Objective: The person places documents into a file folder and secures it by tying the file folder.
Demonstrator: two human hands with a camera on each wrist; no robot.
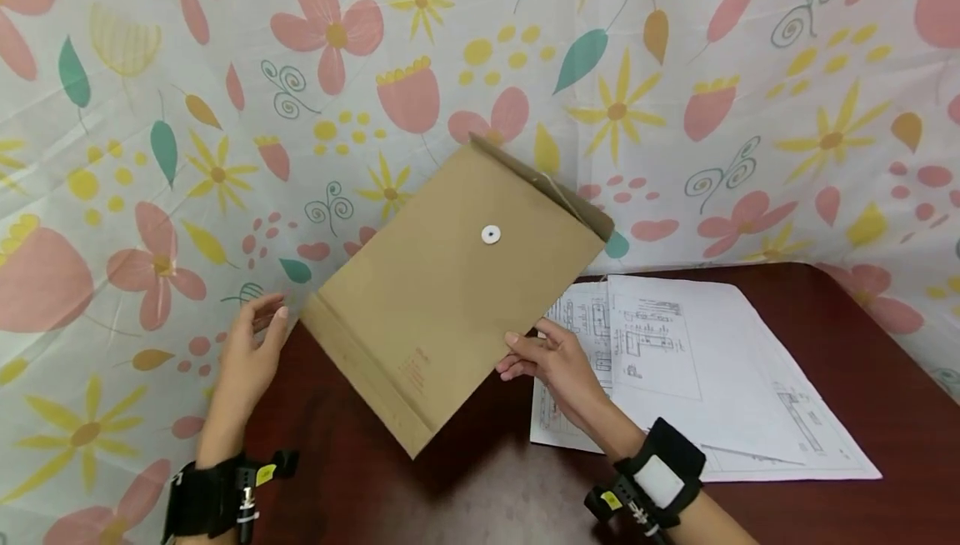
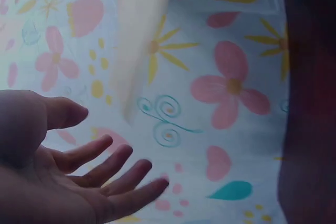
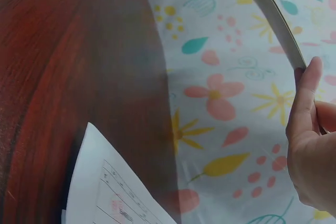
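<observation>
Floral cloth (image 1: 675,45) backs a dark red table (image 1: 862,362) where a brown envelope (image 1: 442,295) is held up.
Tilted above the table's left part, the envelope is pinched at its lower right edge by the right hand (image 1: 555,362); white printed sheets (image 1: 697,362) lie just behind that hand. The left hand (image 1: 251,353) hovers beside the envelope's left corner, fingers relaxed and spread, holding nothing.

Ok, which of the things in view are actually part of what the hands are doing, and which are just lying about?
In hand:
- brown envelope, held off the table by the right hand
- left hand, open beside the envelope's lower corner

Lying about:
- printed sheets, flat on the dark red table
- flowered cloth behind the table
</observation>
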